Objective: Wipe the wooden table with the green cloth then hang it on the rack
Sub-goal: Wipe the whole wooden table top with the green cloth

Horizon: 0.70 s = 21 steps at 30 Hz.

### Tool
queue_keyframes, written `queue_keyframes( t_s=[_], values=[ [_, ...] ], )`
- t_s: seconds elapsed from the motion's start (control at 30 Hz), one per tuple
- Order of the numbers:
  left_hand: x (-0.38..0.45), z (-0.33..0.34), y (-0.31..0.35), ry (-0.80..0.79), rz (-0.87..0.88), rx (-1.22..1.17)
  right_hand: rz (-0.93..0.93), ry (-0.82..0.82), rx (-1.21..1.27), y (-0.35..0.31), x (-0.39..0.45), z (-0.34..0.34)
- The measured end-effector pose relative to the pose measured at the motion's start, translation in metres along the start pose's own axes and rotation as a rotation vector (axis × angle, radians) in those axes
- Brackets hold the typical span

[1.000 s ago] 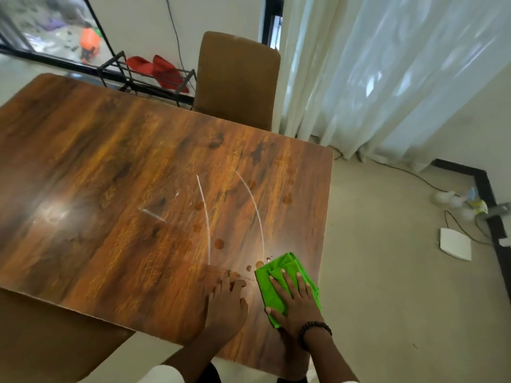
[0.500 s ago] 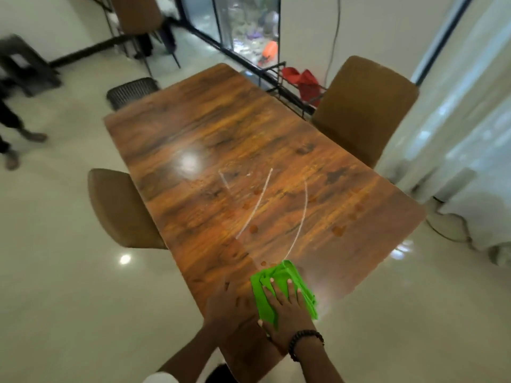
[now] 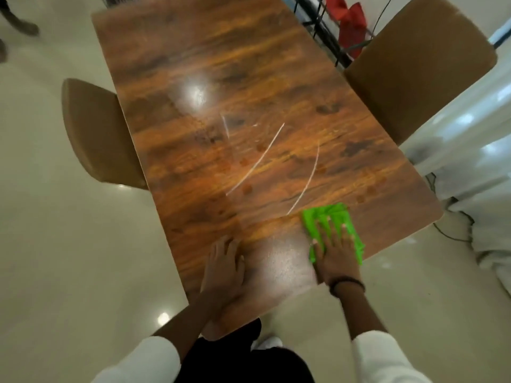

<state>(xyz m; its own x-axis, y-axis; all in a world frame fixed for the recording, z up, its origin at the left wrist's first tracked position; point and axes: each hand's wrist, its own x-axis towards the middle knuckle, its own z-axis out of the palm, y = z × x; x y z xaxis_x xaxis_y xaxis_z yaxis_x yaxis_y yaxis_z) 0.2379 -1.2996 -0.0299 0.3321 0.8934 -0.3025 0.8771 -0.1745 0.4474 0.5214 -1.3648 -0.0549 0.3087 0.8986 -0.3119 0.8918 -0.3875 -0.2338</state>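
Green cloth (image 3: 331,230) now further right along near edge of wooden table (image 3: 235,78) than half a second ago, left hand (image 3: 225,268) no longer beside it. Your right hand (image 3: 336,255) presses cloth flat, fingers spread straight; left rests flat on bare wood, holding nothing. White streaks (image 3: 257,161), brown spots remain mid-table: wiping barely begun. Hanging on black rack (image 3: 320,20), far right, still ahead.

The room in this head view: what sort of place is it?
Probably a home dining room: a long wooden table with padded brown chairs on both sides, white curtains, and a glossy tiled floor.
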Motion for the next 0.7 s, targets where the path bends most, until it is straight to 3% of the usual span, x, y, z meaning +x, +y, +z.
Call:
queue_keyframes(
  t_s=[0.07,0.17,0.3,0.4,0.53,0.7],
  values=[
    [-0.005,0.0,0.007,0.025,-0.025,-0.013,0.085,-0.021,0.01,0.018,0.008,-0.013],
    [-0.015,0.006,0.014,0.041,-0.13,-0.05,0.093,0.007,0.091,-0.022,0.001,-0.001],
    [-0.035,0.019,0.027,0.094,-0.225,-0.069,-0.24,-0.073,0.086,-0.105,-0.048,0.046],
    [-0.051,0.029,0.034,0.156,-0.324,-0.107,-0.372,-0.128,0.075,-0.121,-0.063,0.054],
    [-0.07,0.046,0.05,0.212,-0.415,-0.052,-0.528,-0.145,-0.018,-0.055,-0.034,0.03],
    [-0.07,0.074,0.089,0.222,-0.401,-0.055,-0.219,-0.067,-0.049,0.104,0.045,-0.034]
  ],
)
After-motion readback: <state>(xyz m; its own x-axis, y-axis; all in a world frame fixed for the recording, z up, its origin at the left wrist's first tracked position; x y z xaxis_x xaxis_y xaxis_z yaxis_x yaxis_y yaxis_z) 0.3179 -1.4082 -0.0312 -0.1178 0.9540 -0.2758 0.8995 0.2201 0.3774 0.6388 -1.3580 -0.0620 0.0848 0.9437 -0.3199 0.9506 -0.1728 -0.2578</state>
